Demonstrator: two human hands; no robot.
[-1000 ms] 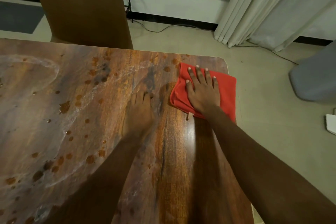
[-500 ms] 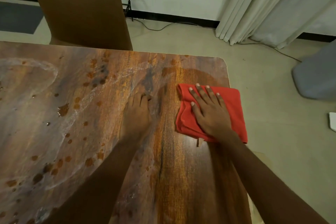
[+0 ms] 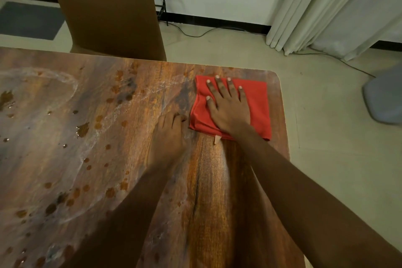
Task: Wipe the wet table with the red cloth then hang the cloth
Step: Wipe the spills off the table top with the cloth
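A folded red cloth [image 3: 257, 102] lies flat near the far right corner of the wooden table [image 3: 217, 213]. My right hand [image 3: 228, 104] presses on it with fingers spread and straight. My left hand [image 3: 168, 135] rests on the tabletop just left of the cloth, fingertips bent down against the wood and holding nothing. Water drops and pale wet streaks [image 3: 82, 130] cover the left and middle of the table. The strip under my right forearm looks smooth and shiny.
A brown chair back [image 3: 108, 11] stands against the table's far edge. Beyond the right edge is bare floor with a cable [image 3: 195, 35], white curtains [image 3: 326, 6] and a grey object [image 3: 385, 98]. A dark mat [image 3: 28, 19] lies far left.
My right hand pulled the cloth toward me, then pushed it away again toward the far right corner. My left hand stayed in place on the table.
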